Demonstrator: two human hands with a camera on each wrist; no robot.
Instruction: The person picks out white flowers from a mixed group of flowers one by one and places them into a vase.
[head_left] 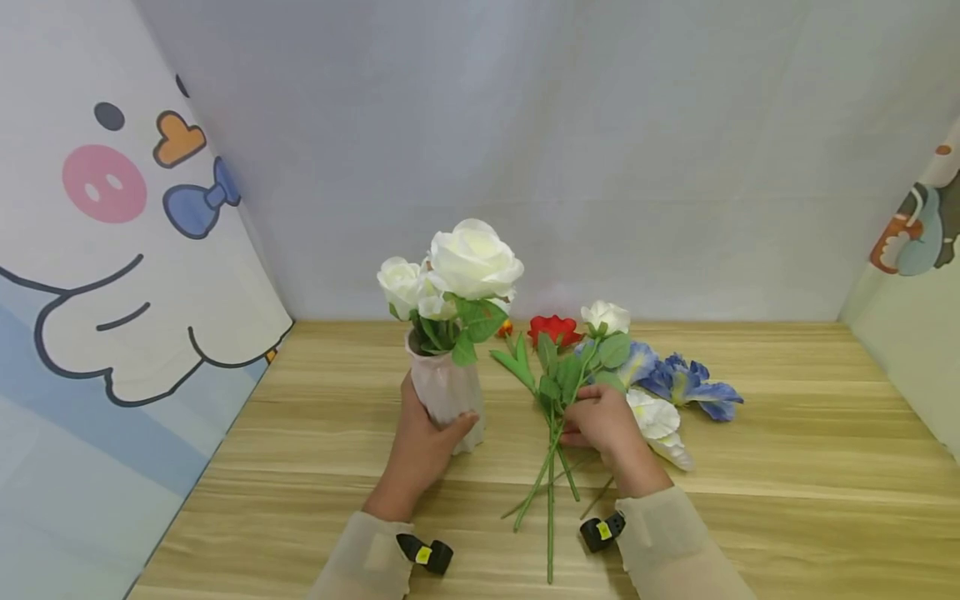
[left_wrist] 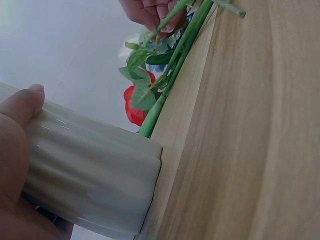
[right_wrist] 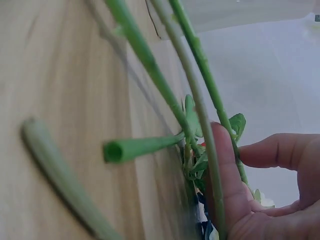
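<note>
My left hand [head_left: 423, 446] grips a pale ribbed vase [head_left: 447, 387], thumb across its front and the other fingers round its left side. White roses [head_left: 476, 260] with green leaves stand in the vase, which leans slightly. To the right, my right hand [head_left: 606, 421] is among the flower stems. Thumb and forefinger pinch a thin green stem [right_wrist: 210, 87] in the right wrist view. Other stems cross near it, one of them passing in front of the forefinger. A white rose [head_left: 605, 317] with green leaves lies just beyond that hand.
Behind the stems lies a red flower [head_left: 555, 330]. Blue irises [head_left: 693, 385] and a white ruffled flower [head_left: 655, 414] are right of my right hand. The wooden table [head_left: 300, 500] ends at a pale back curtain [head_left: 675, 167], with a cartoon-printed panel [head_left: 105, 250] at left.
</note>
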